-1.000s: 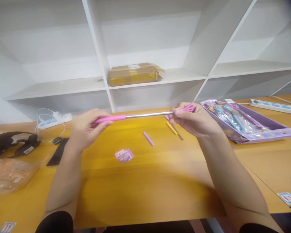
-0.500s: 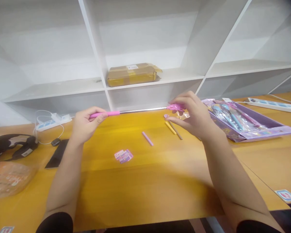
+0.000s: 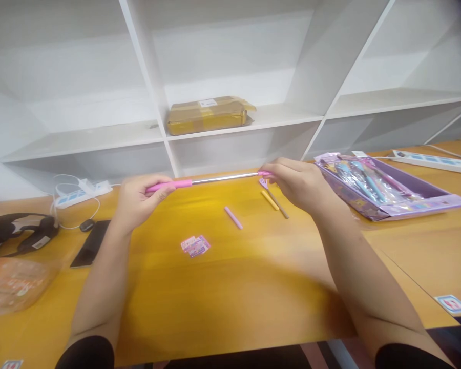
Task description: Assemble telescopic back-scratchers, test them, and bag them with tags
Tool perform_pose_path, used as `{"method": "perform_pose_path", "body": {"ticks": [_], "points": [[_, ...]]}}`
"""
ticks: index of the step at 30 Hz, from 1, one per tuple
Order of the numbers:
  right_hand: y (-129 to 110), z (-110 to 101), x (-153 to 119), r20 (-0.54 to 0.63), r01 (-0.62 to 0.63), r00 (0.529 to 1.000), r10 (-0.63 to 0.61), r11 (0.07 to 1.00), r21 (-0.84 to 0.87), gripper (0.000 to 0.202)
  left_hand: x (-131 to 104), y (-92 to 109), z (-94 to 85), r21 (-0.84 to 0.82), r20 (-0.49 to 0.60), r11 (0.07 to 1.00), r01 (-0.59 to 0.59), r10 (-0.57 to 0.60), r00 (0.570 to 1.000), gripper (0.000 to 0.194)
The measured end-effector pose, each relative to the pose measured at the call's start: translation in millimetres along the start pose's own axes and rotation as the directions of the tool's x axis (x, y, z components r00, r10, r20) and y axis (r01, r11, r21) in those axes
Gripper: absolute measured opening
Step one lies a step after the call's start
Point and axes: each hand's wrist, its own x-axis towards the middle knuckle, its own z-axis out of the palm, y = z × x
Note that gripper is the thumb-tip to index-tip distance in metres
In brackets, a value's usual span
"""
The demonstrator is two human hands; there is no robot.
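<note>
Over the bench (image 3: 223,302), a pink-handled rod (image 3: 225,178) stands in one piece, by its look;
left hand (image 3: 138,199), grip clamped on the handle (image 3: 181,184); right hand (image 3: 297,185), half-hidden grip seemingly clamped on the pink end (image 3: 265,173); lilac tube (image 3: 233,218), yellow tube (image 3: 269,200) lie unjoined.

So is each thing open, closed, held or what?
Pink-handled shiny metal rod: held up at both ends.
Left grip: closed around the pink handle.
Right grip: holding the other pink end.
Purple cardboard tray: open, clear-wrapped things inside.
Brown cardboard box: taped, one end sticking out.
Black flat rectangular slab: lying flat, dark.
Small purple-and-pink cards: overlapping.
</note>
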Motion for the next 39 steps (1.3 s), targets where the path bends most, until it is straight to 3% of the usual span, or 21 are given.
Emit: {"method": "perform_pose_path", "body": {"ticks": [11, 19, 39], "points": [[-7.6, 2.6, -0.9, -0.006, 0.069, 0.998, -0.069, 0.998, 0.007, 0.037, -1.1, 3.0, -1.9, 0.038, -0.011, 0.998, -0.047, 0.048, 0.999, 0.026], [-5.1, 6.5, -2.3, -0.139, 0.234, 0.961, -0.239, 0.971, -0.049, 0.026, -2.5, 3.0, 9.8, -0.010, 0.020, 0.998, -0.069, 0.070, 0.997, 0.026], [-20.3, 20.1, -4.0, -0.101, 0.319, 0.941, -0.324, 0.946, -0.065, 0.027, -5.8, 13.3, 36.8, -0.089, 0.085, 0.987, -0.137, 0.144, 0.986, 0.026]]}}
